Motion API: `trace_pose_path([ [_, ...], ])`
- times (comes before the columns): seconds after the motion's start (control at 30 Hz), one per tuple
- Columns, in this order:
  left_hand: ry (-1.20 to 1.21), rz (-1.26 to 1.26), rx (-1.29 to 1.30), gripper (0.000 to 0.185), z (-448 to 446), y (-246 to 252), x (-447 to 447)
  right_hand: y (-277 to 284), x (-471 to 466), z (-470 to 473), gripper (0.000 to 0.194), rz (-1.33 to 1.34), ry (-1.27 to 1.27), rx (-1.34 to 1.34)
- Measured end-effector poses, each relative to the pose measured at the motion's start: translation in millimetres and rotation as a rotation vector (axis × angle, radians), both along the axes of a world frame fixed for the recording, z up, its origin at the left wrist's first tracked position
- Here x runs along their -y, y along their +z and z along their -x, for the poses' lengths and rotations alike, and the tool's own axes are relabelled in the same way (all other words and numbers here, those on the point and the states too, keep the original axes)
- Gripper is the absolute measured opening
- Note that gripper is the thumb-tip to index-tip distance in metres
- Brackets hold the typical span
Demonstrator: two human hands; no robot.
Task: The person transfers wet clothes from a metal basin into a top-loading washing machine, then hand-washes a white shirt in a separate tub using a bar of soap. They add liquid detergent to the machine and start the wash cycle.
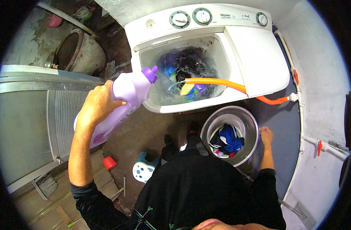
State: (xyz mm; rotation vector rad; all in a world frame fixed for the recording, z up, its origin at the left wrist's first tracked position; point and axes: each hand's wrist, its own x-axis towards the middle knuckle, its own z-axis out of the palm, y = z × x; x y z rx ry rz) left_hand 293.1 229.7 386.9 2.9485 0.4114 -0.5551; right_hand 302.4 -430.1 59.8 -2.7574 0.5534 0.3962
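My left hand (99, 105) grips a lilac plastic bottle (132, 89) by its side, below the shoulder. The bottle is tilted, its purple spout (149, 74) pointing up and right at the washer's tub edge. In the open wash tub (152, 99) of a white Haier twin-tub washing machine (259, 60), dark and coloured clothes (189, 66) lie in swirling water. An orange hose (215, 81) hangs over the tub, water running from its end. My right hand (266, 135) is beside the rim of a metal basin (251, 135), fingers partly curled; whether it holds something small is unclear.
Blue, black and white clothes (228, 139) lie in the basin. The hose joins a wall tap (292, 97) on the right. A small stool (145, 171) and a red plastic cup (109, 163) are on the floor. A metal-framed door (50, 123) stands left, before a large vat (90, 54).
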Motion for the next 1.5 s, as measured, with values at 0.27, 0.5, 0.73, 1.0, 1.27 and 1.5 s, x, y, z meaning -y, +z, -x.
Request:
trace_pose_path([
  [0.27, 0.083, 0.188, 0.048, 0.045, -1.6, 7.3, -7.4, -40.2, -33.2, 47.4, 0.016, -0.364, 0.133, -0.232],
  [0.5, 0.142, 0.499, 0.294, 0.040, 39.6, 11.1, -9.8, 53.9, -202.1, 35.6, 0.035, -1.025, 0.446, -0.601],
  [0.73, 0.298, 0.708, 0.373, 0.056, 67.0, 29.0, 34.2, 65.1, -334.6, 12.7, 0.052, -1.479, 0.556, -0.697],
  [1.0, 0.416, 1.199, 0.392, 0.065, 103.8, -2.8, 64.8, 57.8, -334.9, 51.5, 0.057, -1.676, 0.065, -1.045],
  [1.27, 0.096, 1.634, 0.291, 0.075, 90.4, -51.4, 85.7, 72.8, -296.4, 118.7, 0.056, -1.871, -0.510, -0.221],
  [1.5, 0.271, 2.054, 0.007, 0.053, 81.4, -114.0, 125.8, 76.6, -216.6, 179.8, 0.059, -1.861, -0.752, 0.180],
])
